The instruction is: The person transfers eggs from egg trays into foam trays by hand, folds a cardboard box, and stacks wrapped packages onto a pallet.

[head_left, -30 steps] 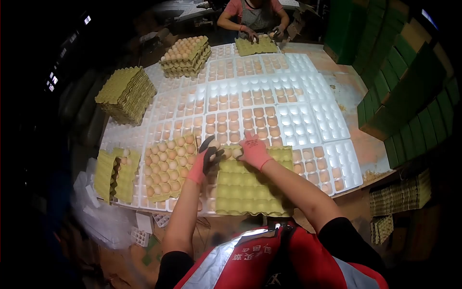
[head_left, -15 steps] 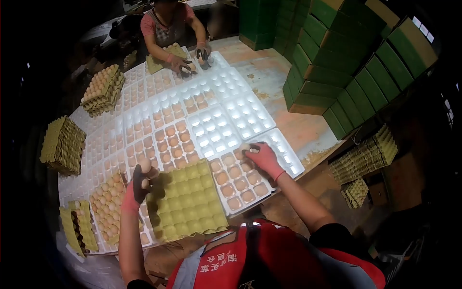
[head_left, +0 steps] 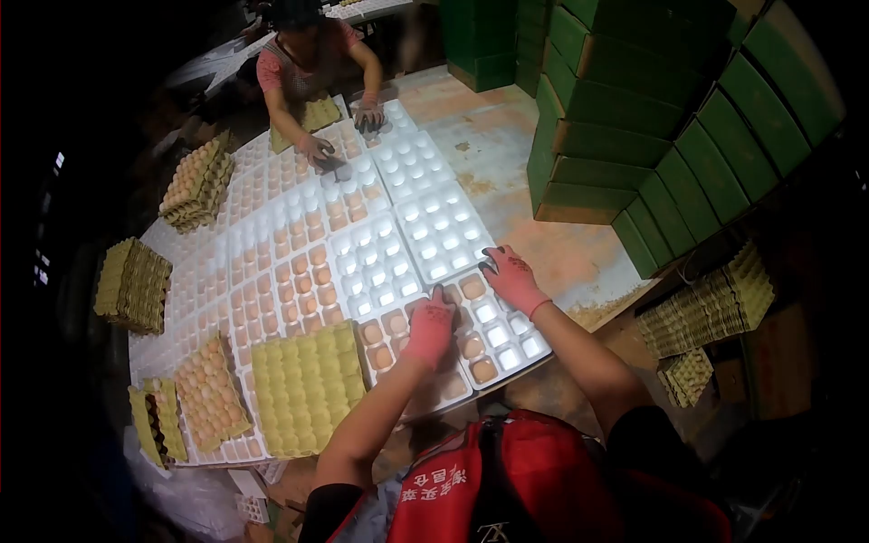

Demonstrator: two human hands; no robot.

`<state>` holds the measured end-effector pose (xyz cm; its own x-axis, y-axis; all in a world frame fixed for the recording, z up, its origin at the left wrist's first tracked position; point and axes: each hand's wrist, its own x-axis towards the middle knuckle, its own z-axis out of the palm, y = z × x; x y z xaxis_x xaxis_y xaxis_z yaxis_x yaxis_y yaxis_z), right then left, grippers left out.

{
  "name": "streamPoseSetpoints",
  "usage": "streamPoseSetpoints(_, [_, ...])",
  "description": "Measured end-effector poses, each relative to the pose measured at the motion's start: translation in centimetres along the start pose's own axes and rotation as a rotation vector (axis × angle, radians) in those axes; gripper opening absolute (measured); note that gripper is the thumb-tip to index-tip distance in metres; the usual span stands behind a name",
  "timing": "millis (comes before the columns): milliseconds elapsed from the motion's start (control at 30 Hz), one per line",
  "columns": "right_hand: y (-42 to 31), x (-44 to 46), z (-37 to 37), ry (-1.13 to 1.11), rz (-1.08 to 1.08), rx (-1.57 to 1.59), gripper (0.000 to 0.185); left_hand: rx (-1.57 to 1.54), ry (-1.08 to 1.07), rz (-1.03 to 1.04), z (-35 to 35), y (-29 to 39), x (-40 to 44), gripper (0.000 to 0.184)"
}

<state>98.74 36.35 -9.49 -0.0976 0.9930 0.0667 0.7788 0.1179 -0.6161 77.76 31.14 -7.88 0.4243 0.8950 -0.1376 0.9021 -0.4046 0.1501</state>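
Note:
My left hand (head_left: 431,330), in a pink and dark glove, is over the white egg tray at the front edge; its fingertips point away from me and whatever they hold is hidden. My right hand (head_left: 512,277) reaches over the back right of the neighbouring white tray (head_left: 505,339), its fingers bent; no egg shows clearly in it. That tray holds a few brown eggs (head_left: 483,369) among bare cells. Left of my left hand lies a yellow-green pulp tray (head_left: 306,387) with no eggs in it. Beyond it a pulp tray full of eggs (head_left: 210,391) rests on the white trays.
Across the table a person (head_left: 312,68) reaches over white trays with both gloved hands. Green boxes (head_left: 602,136) are stacked at the right. Pulp tray stacks stand at the left (head_left: 134,285) and below the right edge (head_left: 711,299). An egg-filled stack (head_left: 196,181) is at the back left.
My left hand has moved right from beside the pulp tray, and the eggs seen in it no longer show. My right hand has shifted slightly up and right. The other person's hands have moved.

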Motion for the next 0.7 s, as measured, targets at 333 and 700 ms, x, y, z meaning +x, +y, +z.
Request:
streamPoseSetpoints(333, [5.0,-4.7,-5.5,0.129,0.094,0.117,0.028,-0.247,0.156,0.105,0.5,7.1,2.8,0.048])
streamPoseSetpoints(700, [9.9,-4.6,2.4,0.129,0.268,0.26,0.036,-0.339,0.326,0.168,2.3,7.1,-0.1,0.047])
